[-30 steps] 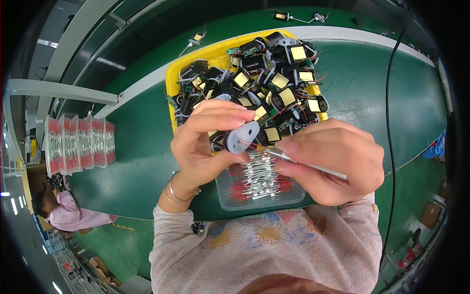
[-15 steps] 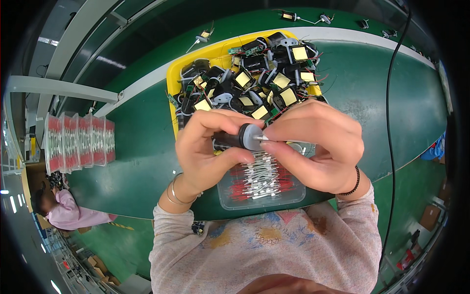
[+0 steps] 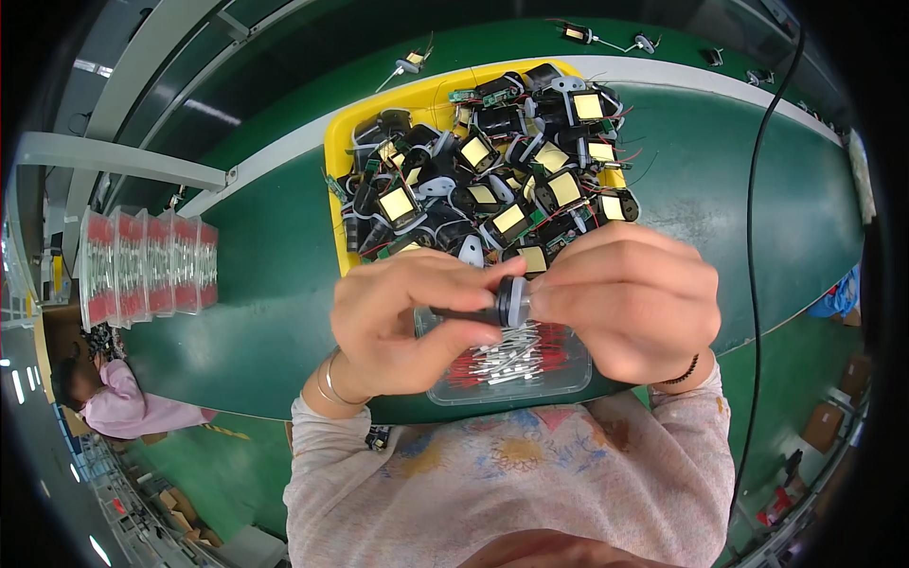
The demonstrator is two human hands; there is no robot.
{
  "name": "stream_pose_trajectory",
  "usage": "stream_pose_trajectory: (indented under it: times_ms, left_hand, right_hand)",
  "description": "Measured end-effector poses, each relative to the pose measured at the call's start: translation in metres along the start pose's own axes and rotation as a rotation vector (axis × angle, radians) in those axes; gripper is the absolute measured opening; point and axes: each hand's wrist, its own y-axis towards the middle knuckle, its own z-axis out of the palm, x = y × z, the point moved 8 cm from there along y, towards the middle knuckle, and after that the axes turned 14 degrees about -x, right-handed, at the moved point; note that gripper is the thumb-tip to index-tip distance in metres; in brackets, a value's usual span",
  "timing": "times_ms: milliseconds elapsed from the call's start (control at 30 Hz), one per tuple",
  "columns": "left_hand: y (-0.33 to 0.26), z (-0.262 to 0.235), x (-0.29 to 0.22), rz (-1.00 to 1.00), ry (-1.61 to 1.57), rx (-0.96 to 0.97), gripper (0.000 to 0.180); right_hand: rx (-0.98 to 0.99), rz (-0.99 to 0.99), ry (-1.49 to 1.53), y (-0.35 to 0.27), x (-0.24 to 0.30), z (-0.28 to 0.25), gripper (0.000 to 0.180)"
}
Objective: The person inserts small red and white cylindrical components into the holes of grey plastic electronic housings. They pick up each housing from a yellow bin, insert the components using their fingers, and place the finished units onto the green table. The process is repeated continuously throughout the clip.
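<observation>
My left hand (image 3: 393,322) is closed around a black cylindrical part with a grey round cap (image 3: 515,301), held sideways with the cap facing right. Against the cap's face, the fingertips of my right hand (image 3: 634,303) are pinched together; what sits between them is hidden. Below both hands lies a clear plastic box (image 3: 511,393) of thin white pieces with red parts at both sides. Just beyond them stands a yellow tray (image 3: 333,142) heaped with black cylindrical assemblies, which carry pale yellow pads, small green boards and thin wires.
Several clear boxes (image 3: 151,265) of similar red and white pieces stand in a row at the left of the green table (image 3: 256,331). A black cable (image 3: 755,237) hangs down the right side. Loose assemblies (image 3: 578,34) lie on the green strip behind. A person in pink (image 3: 128,402) is at far left.
My right hand has shifted slightly right and its fingers have turned over, covering the slim white-ended piece seen before at the cap. The capped part has swung so its cap shows edge-on.
</observation>
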Motion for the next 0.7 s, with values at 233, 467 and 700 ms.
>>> stream_pose_trajectory:
  times_ms: [233,467,700]
  left_hand:
    - [-0.006,-0.001,0.007,-0.058,0.081,-0.098,0.02]
    - [-0.002,-0.002,0.047,-0.453,-0.285,-0.183,0.016]
    - [0.006,-0.011,0.048,-0.485,-0.45,-0.271,0.016]
  right_hand:
    - [-0.057,-0.007,-0.114,-0.005,-0.004,0.006,0.018]
    - [-0.049,0.45,0.025,-0.002,-0.057,0.012,0.016]
    - [-0.088,0.674,0.24,0.011,-0.072,0.021,0.018]
